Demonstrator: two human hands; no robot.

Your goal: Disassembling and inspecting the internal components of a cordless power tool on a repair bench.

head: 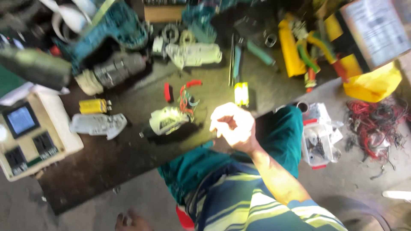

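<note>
One hand in the head view: the right hand (pixel 232 126), fingers curled loosely together over the edge of a dark bench (pixel 107 158), with nothing visible in its grip; blur keeps me from ruling out a small part. The left hand is out of view.

Nearest item: a pale tool housing (pixel 165 121), lying on its side just left of the hand, red and green wires (pixel 186 100) spilling from its open end, seemingly laid open within easy reach.

Beside it: a small red piece (pixel 167 92), a yellow-lit block (pixel 241 94), a yellow capacitor (pixel 93 106), and a grey shell half (pixel 98 125), spread apart, none stacked.

Bench rear: a teal drill (pixel 115 30), a grey motor (pixel 115 68), a white casing (pixel 192 53), and a yellow tool with hoses (pixel 299 47), crowded together.

Left edge: a cream socket box with screen (pixel 30 137).

Floor, right: a clear parts box (pixel 319 137), a tangle of red wire (pixel 376 124), and a yellow bag (pixel 372 83), kept off the bench but close to the seated person's knee (pixel 282 128).
</note>
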